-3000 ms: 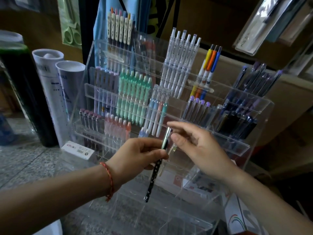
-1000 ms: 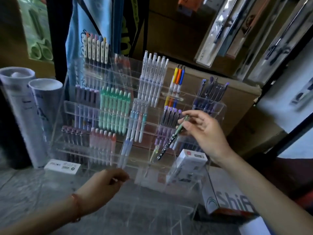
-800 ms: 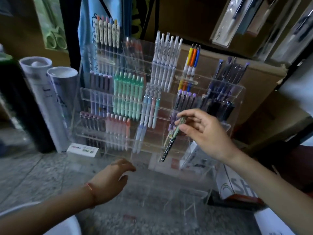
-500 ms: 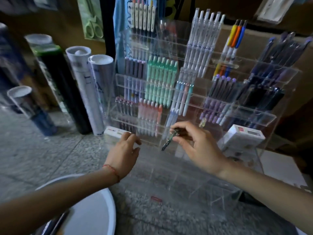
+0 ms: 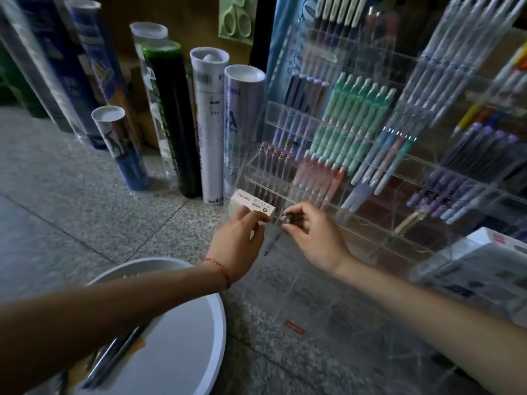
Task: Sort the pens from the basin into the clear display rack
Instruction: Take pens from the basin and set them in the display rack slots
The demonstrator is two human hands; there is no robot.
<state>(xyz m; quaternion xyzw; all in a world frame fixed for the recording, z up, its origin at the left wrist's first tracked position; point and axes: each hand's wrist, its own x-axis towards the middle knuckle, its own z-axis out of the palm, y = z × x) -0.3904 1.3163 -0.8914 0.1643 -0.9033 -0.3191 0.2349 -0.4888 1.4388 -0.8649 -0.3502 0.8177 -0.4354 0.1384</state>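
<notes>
At lower left, the white basin (image 5: 216,323) holds a few pens (image 5: 114,357) under the left forearm reaching across it. The left hand (image 5: 238,243) curls its fingers at a small white box (image 5: 253,203); whether it grips anything cannot be told. Just beside it, the right hand (image 5: 316,240) pinches 1 dark pen (image 5: 288,218) by its top, tip slanting down, before the clear display rack (image 5: 253,169)

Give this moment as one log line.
right hand: pinches pen top | left hand: at white box | pen: tip down at rack
</notes>
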